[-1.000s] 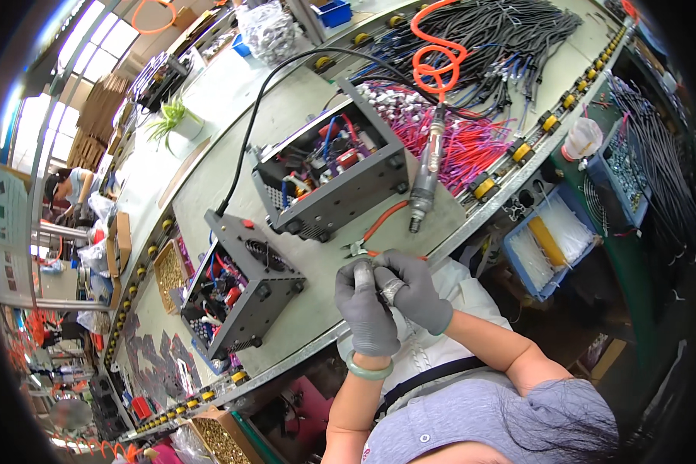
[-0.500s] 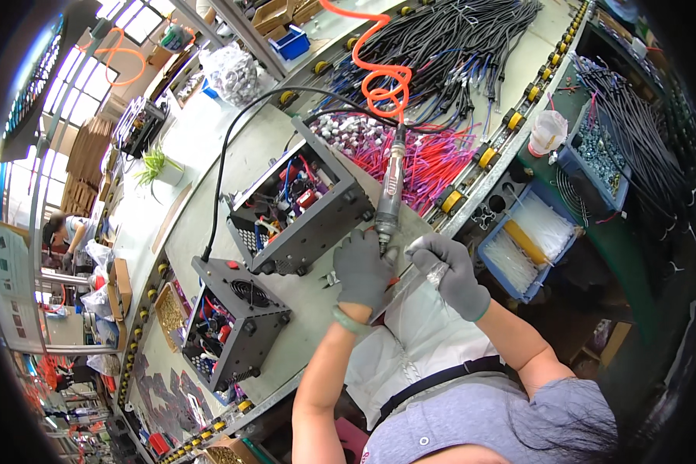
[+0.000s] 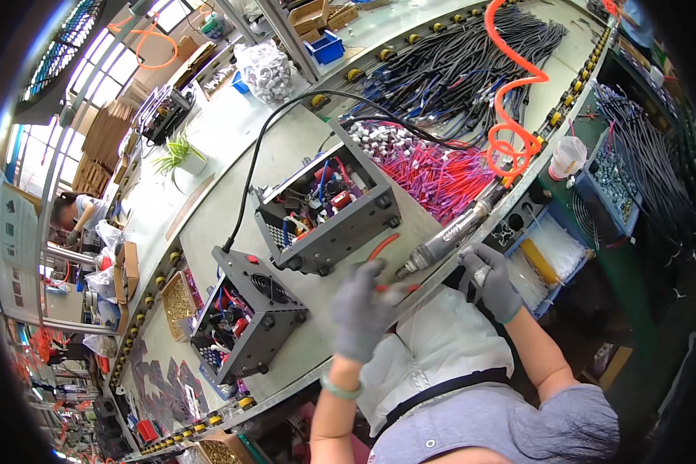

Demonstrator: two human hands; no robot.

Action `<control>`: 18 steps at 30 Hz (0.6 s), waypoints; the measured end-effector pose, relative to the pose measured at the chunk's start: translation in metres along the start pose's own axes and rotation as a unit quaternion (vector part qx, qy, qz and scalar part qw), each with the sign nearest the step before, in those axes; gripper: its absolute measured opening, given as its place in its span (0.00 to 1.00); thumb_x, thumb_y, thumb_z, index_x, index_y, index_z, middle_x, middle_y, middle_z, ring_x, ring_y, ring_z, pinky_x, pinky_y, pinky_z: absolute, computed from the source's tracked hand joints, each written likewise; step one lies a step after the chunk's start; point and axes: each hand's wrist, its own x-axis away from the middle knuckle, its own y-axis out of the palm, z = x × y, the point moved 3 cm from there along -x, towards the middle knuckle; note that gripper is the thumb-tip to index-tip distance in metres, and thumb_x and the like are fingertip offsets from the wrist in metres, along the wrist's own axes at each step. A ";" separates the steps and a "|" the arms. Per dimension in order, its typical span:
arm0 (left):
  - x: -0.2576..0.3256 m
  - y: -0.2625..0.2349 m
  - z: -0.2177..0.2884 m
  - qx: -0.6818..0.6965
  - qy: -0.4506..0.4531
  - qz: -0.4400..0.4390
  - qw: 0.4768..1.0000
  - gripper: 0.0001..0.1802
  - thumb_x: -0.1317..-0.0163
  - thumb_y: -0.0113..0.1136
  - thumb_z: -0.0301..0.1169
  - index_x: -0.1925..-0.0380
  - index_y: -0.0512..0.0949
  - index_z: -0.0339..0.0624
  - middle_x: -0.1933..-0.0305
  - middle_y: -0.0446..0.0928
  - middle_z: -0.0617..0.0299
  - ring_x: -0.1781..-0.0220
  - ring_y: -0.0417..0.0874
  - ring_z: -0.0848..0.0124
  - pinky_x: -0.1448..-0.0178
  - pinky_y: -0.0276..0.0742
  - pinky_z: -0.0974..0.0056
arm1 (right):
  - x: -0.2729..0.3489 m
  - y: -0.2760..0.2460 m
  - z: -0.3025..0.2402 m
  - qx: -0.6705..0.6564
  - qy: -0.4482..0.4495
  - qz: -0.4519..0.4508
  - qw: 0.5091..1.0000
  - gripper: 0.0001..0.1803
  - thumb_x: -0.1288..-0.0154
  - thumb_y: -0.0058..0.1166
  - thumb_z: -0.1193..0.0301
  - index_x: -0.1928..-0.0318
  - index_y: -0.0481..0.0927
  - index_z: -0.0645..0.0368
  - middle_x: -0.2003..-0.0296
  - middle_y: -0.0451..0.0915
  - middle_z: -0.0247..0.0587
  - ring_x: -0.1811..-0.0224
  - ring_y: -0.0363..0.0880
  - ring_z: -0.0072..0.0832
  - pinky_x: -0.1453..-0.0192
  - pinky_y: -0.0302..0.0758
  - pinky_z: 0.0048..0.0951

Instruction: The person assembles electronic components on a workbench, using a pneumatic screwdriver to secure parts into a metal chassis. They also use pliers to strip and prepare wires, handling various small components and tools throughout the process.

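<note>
Evidently the screwdriver (image 3: 445,243) lies on the worktop (image 3: 321,290) just ahead and left of the right hand (image 3: 493,284), its tip towards the left hand (image 3: 358,311), presumably for easy reach; I see its orange coiled hose (image 3: 509,116) rising beyond. One housing (image 3: 340,224) sits ahead of the left hand, open side exposed, likely for access. I read the right hand as curled, the blurred left as raised with fingers partly spread; whether either grips anything, I can't tell.
</note>
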 end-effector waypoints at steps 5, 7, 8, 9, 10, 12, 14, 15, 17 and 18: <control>-0.015 0.070 -0.027 -0.208 0.078 -0.106 0.969 0.17 0.47 0.65 0.42 0.62 0.80 0.43 0.62 0.79 0.52 0.64 0.81 0.54 0.56 0.75 0.49 | 0.006 0.006 0.006 0.056 -0.018 -0.021 0.998 0.11 0.28 0.50 0.67 0.62 0.78 0.62 0.81 0.69 0.23 0.83 0.60 0.10 0.81 0.58 0.17; -0.018 0.072 -0.028 -0.237 0.071 -0.151 0.957 0.15 0.46 0.63 0.41 0.65 0.80 0.43 0.65 0.79 0.52 0.65 0.81 0.54 0.58 0.75 0.50 | 0.007 0.002 0.012 0.020 -0.020 -0.009 1.000 0.10 0.28 0.50 0.67 0.64 0.78 0.61 0.82 0.69 0.25 0.85 0.64 0.12 0.83 0.57 0.18; -0.020 0.072 -0.028 -0.252 0.070 -0.174 0.949 0.14 0.45 0.62 0.40 0.66 0.80 0.43 0.66 0.78 0.53 0.66 0.80 0.54 0.58 0.75 0.50 | 0.007 -0.002 0.014 0.000 -0.023 -0.002 1.000 0.10 0.28 0.51 0.67 0.64 0.78 0.60 0.82 0.69 0.26 0.86 0.66 0.13 0.84 0.57 0.19; -0.019 0.070 -0.028 -0.234 0.073 -0.167 0.955 0.13 0.44 0.61 0.39 0.66 0.80 0.42 0.68 0.78 0.52 0.67 0.81 0.54 0.59 0.75 0.50 | 0.010 -0.006 0.015 -0.001 -0.005 0.004 1.000 0.11 0.28 0.50 0.66 0.64 0.78 0.60 0.83 0.69 0.27 0.87 0.67 0.14 0.85 0.57 0.19; -0.018 0.067 -0.028 -0.219 0.081 -0.159 0.959 0.12 0.43 0.60 0.38 0.66 0.80 0.42 0.69 0.78 0.52 0.68 0.81 0.53 0.60 0.76 0.50 | 0.010 -0.010 0.015 -0.007 0.009 0.011 1.000 0.11 0.28 0.50 0.65 0.63 0.78 0.60 0.83 0.69 0.27 0.88 0.68 0.16 0.86 0.58 0.20; -0.015 0.056 -0.024 -0.185 0.098 -0.114 0.971 0.11 0.40 0.58 0.36 0.66 0.80 0.41 0.71 0.79 0.51 0.70 0.81 0.54 0.63 0.76 0.52 | 0.013 -0.015 0.012 -0.016 0.030 0.029 0.999 0.14 0.27 0.49 0.62 0.63 0.77 0.61 0.86 0.68 0.30 0.90 0.69 0.20 0.88 0.58 0.21; -0.008 0.037 -0.008 -0.138 0.117 -0.045 0.982 0.11 0.37 0.56 0.35 0.64 0.80 0.39 0.72 0.79 0.49 0.73 0.81 0.55 0.66 0.76 0.55 | 0.012 -0.019 0.008 -0.045 0.015 0.037 0.998 0.14 0.27 0.49 0.62 0.63 0.76 0.61 0.86 0.68 0.29 0.90 0.70 0.20 0.89 0.57 0.20; -0.011 0.027 -0.007 -0.072 0.091 -0.032 0.993 0.11 0.35 0.55 0.35 0.63 0.80 0.38 0.72 0.79 0.50 0.74 0.81 0.58 0.67 0.76 0.58 | 0.014 -0.021 0.005 -0.058 0.011 0.043 0.997 0.14 0.27 0.49 0.62 0.63 0.76 0.62 0.86 0.68 0.29 0.90 0.71 0.20 0.89 0.56 0.20; -0.013 0.006 -0.015 0.061 0.027 -0.006 0.998 0.13 0.32 0.54 0.35 0.60 0.80 0.36 0.73 0.80 0.52 0.75 0.80 0.64 0.69 0.74 0.63 | 0.012 -0.027 0.008 -0.064 0.007 0.052 0.997 0.13 0.26 0.48 0.63 0.62 0.76 0.62 0.84 0.69 0.30 0.88 0.66 0.18 0.86 0.56 0.19; -0.014 0.003 -0.026 0.197 -0.054 -0.030 0.978 0.16 0.30 0.53 0.37 0.58 0.80 0.34 0.72 0.80 0.58 0.73 0.78 0.75 0.68 0.72 0.68 | 0.005 -0.037 0.022 -0.065 -0.002 0.056 0.996 0.13 0.26 0.47 0.63 0.61 0.76 0.62 0.84 0.69 0.30 0.88 0.64 0.17 0.85 0.56 0.18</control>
